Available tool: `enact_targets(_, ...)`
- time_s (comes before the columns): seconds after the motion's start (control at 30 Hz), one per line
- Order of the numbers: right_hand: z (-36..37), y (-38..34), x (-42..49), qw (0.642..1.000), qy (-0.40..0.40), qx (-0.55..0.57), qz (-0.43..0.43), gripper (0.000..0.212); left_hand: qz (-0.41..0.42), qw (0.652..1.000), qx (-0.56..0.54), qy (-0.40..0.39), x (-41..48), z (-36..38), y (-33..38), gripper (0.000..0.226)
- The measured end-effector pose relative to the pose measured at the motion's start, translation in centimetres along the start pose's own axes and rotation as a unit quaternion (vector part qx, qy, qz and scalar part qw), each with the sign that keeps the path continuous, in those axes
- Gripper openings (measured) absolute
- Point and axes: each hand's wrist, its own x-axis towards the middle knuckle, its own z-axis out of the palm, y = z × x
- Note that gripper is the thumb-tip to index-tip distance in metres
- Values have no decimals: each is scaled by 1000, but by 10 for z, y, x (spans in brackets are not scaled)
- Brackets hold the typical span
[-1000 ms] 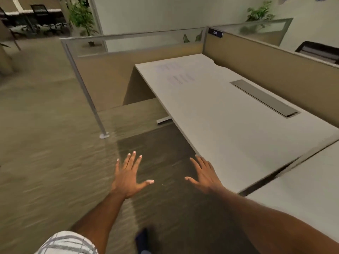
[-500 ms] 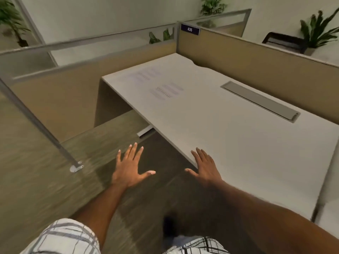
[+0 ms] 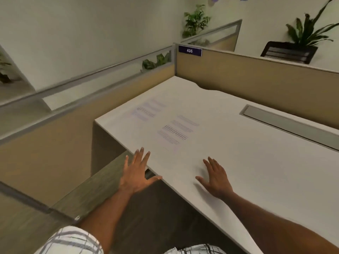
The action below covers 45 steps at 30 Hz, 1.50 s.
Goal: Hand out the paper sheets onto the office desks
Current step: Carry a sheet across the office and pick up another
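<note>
Both hands are held out flat with fingers spread and nothing in them. The left hand (image 3: 136, 171) hangs at the near left edge of the white desk (image 3: 256, 162), its fingertips over the edge and its palm over the floor; whether it touches the desk cannot be told. The right hand (image 3: 216, 177) is over the desk top just inside the near edge, palm down, apart from the left hand. Two paper sheets lie flat on the desk beyond the hands: one sheet (image 3: 176, 132) with printed lines sits nearer, toward the middle, and another sheet (image 3: 146, 111) lies farther off toward the far left corner. To the right, a long grey slot cover (image 3: 286, 123) runs along the desk top near the tan partition (image 3: 256, 76), which carries a dark sign (image 3: 190, 50) reading 435.
</note>
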Motion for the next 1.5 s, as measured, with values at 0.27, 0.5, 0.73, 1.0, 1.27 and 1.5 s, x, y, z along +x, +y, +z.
enact_targets(0.27, 0, -47, 105, 997, 43, -14, 62, 98, 95, 995, -19, 6, 148, 8, -61, 109)
enact_targets(0.5, 9, -86, 160, 984, 83, -27, 156, 100, 199, 979, -32, -18, 252, 18, -97, 105)
enact_targets(0.73, 28, -115, 188, 958, 73, 6, 278, 88, 216, 971, -62, -83, 321, 29, -97, 75)
enact_targets(1.0, 31, -96, 208, 956, 61, 6, 285, 87, 163, 970, -111, -139, 363, 37, -64, 60)
enact_targets(1.27, 45, -80, 206, 961, 41, 20, 272, 106, 52, 968, -160, -188, 374, 41, -30, 65)
enact_targets(1.5, 43, -81, 208, 957, 34, 29, 287, 93, -11, 929, -283, -238, 395, 41, -22, 43)
